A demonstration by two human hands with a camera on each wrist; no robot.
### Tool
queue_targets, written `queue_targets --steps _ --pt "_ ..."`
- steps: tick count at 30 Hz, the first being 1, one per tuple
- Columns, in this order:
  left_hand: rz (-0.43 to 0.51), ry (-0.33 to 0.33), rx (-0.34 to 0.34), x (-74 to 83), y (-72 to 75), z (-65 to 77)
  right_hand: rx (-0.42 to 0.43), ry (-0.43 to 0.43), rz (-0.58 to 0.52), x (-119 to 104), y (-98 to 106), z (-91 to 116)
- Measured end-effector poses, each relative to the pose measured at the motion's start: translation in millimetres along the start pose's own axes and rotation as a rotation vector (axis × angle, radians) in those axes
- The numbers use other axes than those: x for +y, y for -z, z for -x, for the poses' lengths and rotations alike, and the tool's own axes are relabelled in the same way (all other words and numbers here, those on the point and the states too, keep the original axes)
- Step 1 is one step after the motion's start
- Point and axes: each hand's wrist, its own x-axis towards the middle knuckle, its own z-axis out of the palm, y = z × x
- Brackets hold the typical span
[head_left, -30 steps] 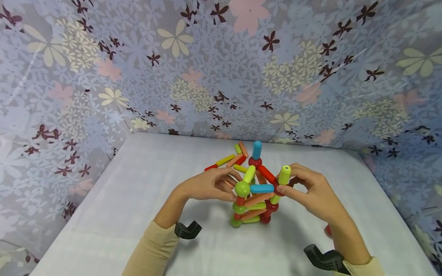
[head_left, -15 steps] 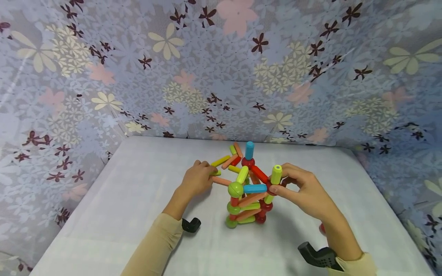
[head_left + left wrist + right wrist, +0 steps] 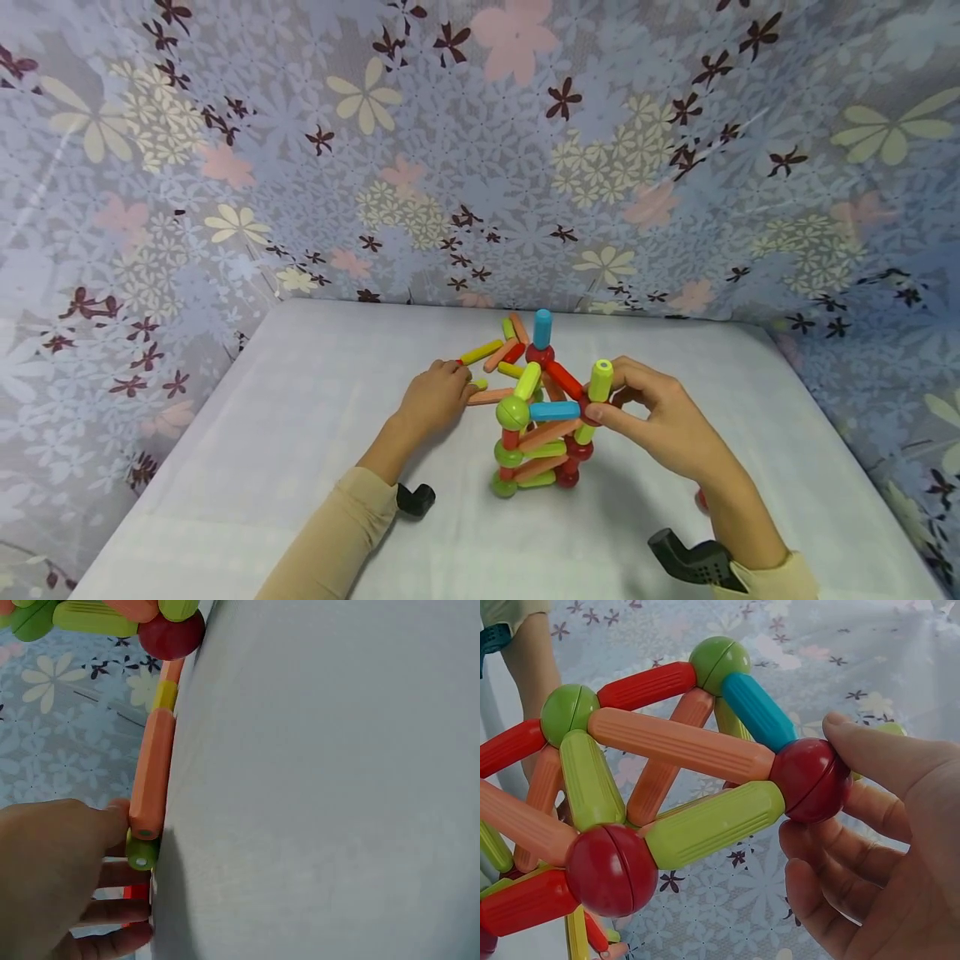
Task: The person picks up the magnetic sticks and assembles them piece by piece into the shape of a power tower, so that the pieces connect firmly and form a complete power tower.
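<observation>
A tower of coloured rods and balls, built like a magnetic construction set, stands upright on the table. In the head view its green ball (image 3: 513, 412) and blue rod (image 3: 553, 411) form part of the upper level. My right hand (image 3: 660, 412) holds the red ball (image 3: 814, 780) at the tower's upper right corner, thumb on one side. A lime rod (image 3: 601, 381) rises from that ball. Left of the tower, my left hand (image 3: 435, 400) reaches among loose rods. Its fingers lie around a green rod (image 3: 142, 852), beside an orange rod (image 3: 153, 776); whether they grip it is unclear.
Behind the left hand lie more loose rods, among them a yellow rod (image 3: 481, 352). A red ball (image 3: 702, 500) sits partly hidden by the right forearm. The white table (image 3: 300, 400) meets a flowered cloth (image 3: 420, 167) at its back edge.
My left hand has left the tower's side and gone left, down to the loose rods. The orange rod there has turned slightly. My right hand has stayed on the red ball.
</observation>
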Motion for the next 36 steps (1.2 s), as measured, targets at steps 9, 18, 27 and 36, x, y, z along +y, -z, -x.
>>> queue_targets --steps 9,18,27,36 --pt "0.186 0.058 -0.010 -2.8 -3.1 -4.7 -0.015 -0.001 -0.031 2.8 -0.8 2.3" --pt "0.798 0.090 0.146 3.3 61.3 15.2 -0.016 0.013 -0.019 4.2 -1.3 2.9" --pt "1.227 -0.315 0.159 61.7 128.4 48.1 -0.012 -0.009 -0.001 -0.7 0.1 2.4" --pt "1.134 -0.423 0.090 60.7 124.6 46.1 0.001 -0.028 0.004 25.6 -5.1 4.9"
